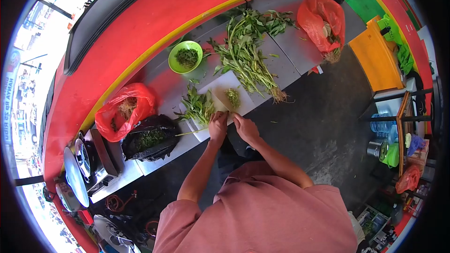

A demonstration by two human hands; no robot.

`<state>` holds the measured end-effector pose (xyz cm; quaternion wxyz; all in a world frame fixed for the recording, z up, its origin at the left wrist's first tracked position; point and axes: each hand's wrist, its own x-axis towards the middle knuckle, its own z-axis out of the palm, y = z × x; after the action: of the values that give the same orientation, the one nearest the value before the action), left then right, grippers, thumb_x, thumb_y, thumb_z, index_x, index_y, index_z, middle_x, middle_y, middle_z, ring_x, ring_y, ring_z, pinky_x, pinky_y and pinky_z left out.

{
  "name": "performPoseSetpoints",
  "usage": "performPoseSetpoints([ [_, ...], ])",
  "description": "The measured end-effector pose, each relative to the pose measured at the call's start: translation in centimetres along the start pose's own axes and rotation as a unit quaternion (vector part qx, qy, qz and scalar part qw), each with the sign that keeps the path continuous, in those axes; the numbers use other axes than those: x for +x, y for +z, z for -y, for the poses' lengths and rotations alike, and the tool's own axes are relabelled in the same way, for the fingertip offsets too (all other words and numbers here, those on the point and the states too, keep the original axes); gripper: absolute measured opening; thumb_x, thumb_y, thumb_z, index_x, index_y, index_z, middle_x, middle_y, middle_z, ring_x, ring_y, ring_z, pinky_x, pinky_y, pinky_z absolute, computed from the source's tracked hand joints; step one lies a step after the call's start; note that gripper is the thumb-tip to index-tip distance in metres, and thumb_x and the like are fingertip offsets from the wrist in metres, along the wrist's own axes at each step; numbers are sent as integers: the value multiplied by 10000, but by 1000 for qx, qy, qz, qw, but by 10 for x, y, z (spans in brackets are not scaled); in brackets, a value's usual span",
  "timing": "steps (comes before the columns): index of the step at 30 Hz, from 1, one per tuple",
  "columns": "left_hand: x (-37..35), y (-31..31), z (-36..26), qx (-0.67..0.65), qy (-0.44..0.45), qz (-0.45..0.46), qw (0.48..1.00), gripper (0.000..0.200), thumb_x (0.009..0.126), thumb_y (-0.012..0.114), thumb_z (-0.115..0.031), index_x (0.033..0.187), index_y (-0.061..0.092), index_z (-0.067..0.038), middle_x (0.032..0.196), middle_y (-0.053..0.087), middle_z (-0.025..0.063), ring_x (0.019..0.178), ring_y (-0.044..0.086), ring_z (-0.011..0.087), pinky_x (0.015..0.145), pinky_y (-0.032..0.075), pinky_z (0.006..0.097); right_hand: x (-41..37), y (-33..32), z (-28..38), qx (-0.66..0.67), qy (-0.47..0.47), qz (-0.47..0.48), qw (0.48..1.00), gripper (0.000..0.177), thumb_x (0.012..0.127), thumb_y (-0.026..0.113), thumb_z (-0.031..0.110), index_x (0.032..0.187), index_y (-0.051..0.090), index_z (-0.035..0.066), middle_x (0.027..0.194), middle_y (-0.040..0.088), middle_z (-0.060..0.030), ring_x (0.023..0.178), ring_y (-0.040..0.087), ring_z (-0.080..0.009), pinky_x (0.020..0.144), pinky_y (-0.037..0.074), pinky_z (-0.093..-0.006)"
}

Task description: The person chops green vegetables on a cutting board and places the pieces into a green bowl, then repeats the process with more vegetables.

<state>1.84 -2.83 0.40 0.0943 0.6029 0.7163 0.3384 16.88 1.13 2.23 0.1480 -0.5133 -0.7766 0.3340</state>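
On the white cutting board lies a bunch of leafy green stalks, and my left hand is closed around its near end. My right hand grips a knife, whose broad blade points away from me across the board. Chopped green stems lie in a small heap right of the blade. The knife's handle is mostly hidden in my fingers. Behind the board stands a lime-green bowl with chopped greens inside.
A large pile of leafy stalks with roots covers the metal counter to the right. Red plastic bags sit at both ends. A black bag of greens lies left of the board, near a gas stove.
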Motion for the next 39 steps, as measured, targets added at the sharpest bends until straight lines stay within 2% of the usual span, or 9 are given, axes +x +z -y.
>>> performPoseSetpoints([
  [3, -1, 1, -4, 0, -26, -6, 1000, 231, 849, 697, -57, 1067, 769, -79, 944, 674, 104, 901, 639, 328, 804, 526, 425, -3, 5, -2, -22, -7, -7, 1000, 342, 1048, 487, 368, 1336, 609, 229, 727, 684, -228, 684, 671, -460, 611, 546, -575],
  [7, 0, -1, -6, 10, -24, 6, 1000, 229, 851, 690, -46, 1065, 767, -72, 957, 680, 107, 911, 638, 332, 811, 526, 427, 12, -2, 10, -19, 17, 12, 1000, 348, 1045, 493, 378, 1337, 611, 229, 736, 690, -222, 687, 675, -458, 610, 550, -571],
  [9, 1, -1, -3, -9, -2, -17, 1000, 253, 854, 693, -58, 1096, 753, -100, 959, 664, 77, 899, 624, 310, 812, 522, 412, 12, -4, 13, -16, 28, 24, 999, 342, 1042, 504, 369, 1336, 614, 232, 736, 691, -220, 688, 680, -452, 606, 553, -563],
  [15, -3, 2, 0, 9, -24, -11, 1000, 252, 846, 697, -59, 1087, 758, -102, 960, 670, 81, 898, 628, 312, 816, 523, 413, -2, -2, 4, -33, 1, 13, 999, 350, 1044, 495, 372, 1348, 601, 234, 763, 698, -229, 707, 687, -452, 621, 556, -571],
  [19, -1, 0, -2, 3, 5, -7, 1000, 251, 838, 703, -55, 1081, 754, -92, 963, 674, 86, 899, 630, 318, 808, 525, 418, 13, -4, 7, -19, 0, 19, 1000, 358, 1044, 496, 376, 1359, 594, 239, 767, 704, -216, 705, 688, -446, 617, 557, -567],
  [25, -3, 2, 1, -36, -22, -32, 999, 215, 842, 704, -60, 1051, 749, -77, 948, 673, 93, 881, 630, 324, 797, 526, 422, -2, -4, 5, -5, 22, 27, 999, 345, 1041, 500, 369, 1339, 611, 233, 762, 702, -217, 693, 687, -440, 617, 557, -556],
  [31, 0, -3, -4, 13, 13, -13, 1000, 145, 860, 693, -61, 993, 751, -58, 942, 690, 96, 905, 648, 333, 799, 534, 426, 11, -6, 8, -5, -31, 1, 1000, 347, 1032, 513, 376, 1330, 619, 234, 771, 702, -217, 713, 686, -442, 627, 553, -555],
  [33, 1, -1, 1, -32, -20, -29, 999, 118, 856, 697, -67, 960, 753, -56, 945, 694, 96, 889, 656, 334, 783, 537, 428, 10, -4, 11, 9, -14, 10, 1000, 339, 1033, 512, 374, 1317, 625, 228, 782, 703, -217, 723, 684, -447, 629, 550, -559],
  [39, -2, -1, -2, -28, -30, -31, 999, 118, 850, 703, -69, 957, 753, -55, 936, 694, 95, 875, 660, 329, 772, 534, 426, -12, -9, 3, -5, 14, 29, 999, 329, 1036, 510, 369, 1307, 619, 218, 783, 704, -212, 717, 680, -450, 625, 545, -567],
])
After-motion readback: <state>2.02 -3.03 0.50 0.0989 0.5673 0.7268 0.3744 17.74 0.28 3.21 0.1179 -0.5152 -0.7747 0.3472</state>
